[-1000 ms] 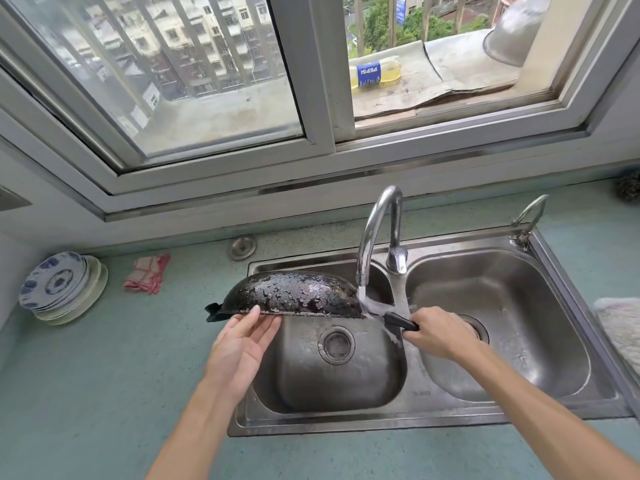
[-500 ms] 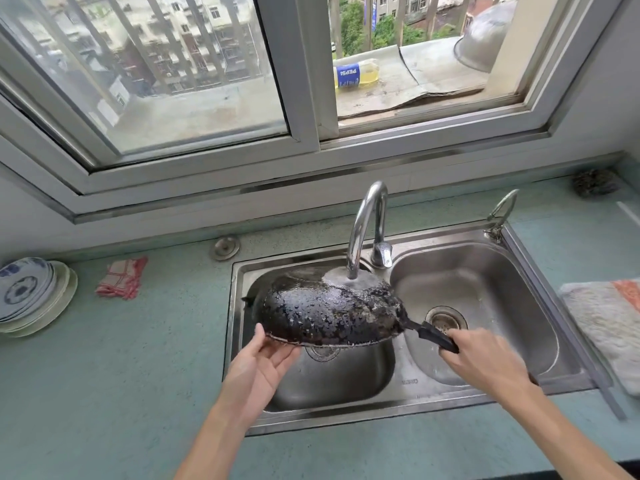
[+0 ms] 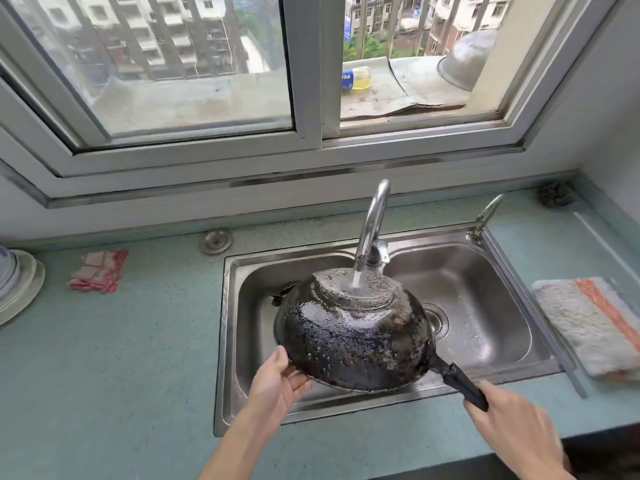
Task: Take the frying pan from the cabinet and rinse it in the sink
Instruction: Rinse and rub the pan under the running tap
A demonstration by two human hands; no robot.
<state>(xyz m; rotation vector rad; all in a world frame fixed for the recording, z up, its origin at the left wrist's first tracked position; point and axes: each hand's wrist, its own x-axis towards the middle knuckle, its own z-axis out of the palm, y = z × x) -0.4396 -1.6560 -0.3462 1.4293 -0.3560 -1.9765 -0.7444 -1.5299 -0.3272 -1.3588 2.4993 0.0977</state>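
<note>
As frying pan [image 3: 349,336] was tilted, underside is now rinsed | rim [image 3: 323,380] pinched by left hand [image 3: 277,382] | handle [image 3: 459,380] clamped by right hand [image 3: 512,422]

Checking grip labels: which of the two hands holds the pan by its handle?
The right hand, curled round the black handle. The left hand only holds the frying pan at its rim, opposite the handle.

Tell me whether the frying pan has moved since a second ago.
Yes. The frying pan has shifted rightward, from left of the faucet spout to directly beneath it, its underside now tipped toward the camera and catching the stream.
</note>
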